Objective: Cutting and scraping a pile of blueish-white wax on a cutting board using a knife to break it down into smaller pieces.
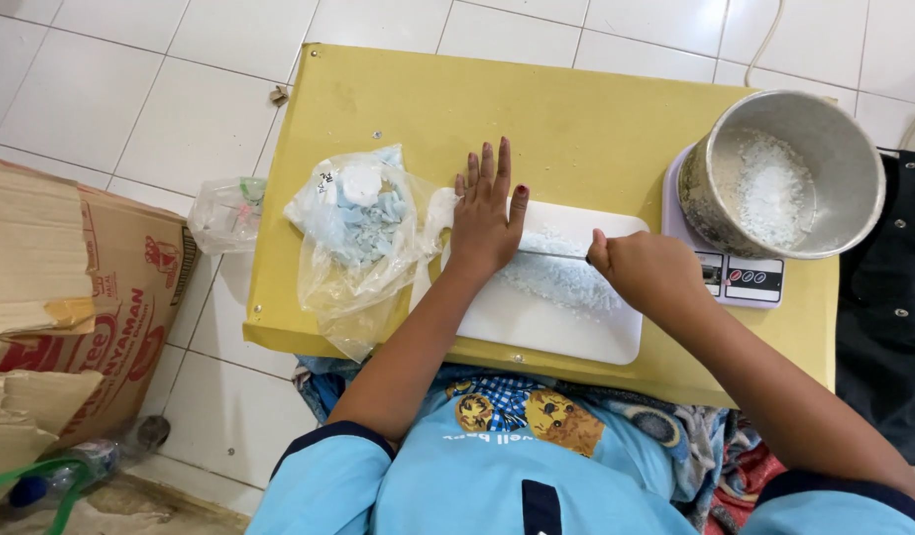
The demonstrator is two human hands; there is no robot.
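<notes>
My left hand (pixel 485 213) lies flat, fingers spread, on the left part of a white cutting board (pixel 537 322) on a small yellow table (pixel 537 119). It presses down on the blade end of a knife (pixel 551 255) that lies across a pile of white crumbly bits (pixel 561 277). My right hand (pixel 644 269) is closed around the knife's handle at the board's right side. A clear plastic bag (pixel 356 233) with pale blue and white chunks lies just left of the board.
A metal pot (pixel 789 178) holding white granules stands on a small kitchen scale (pixel 750 280) at the table's right. A cardboard box (pixel 71 297), a plastic bottle (pixel 76 466) and a small clear bag (pixel 224 213) are on the tiled floor to the left. Dark cloth (pixel 893 297) lies at right.
</notes>
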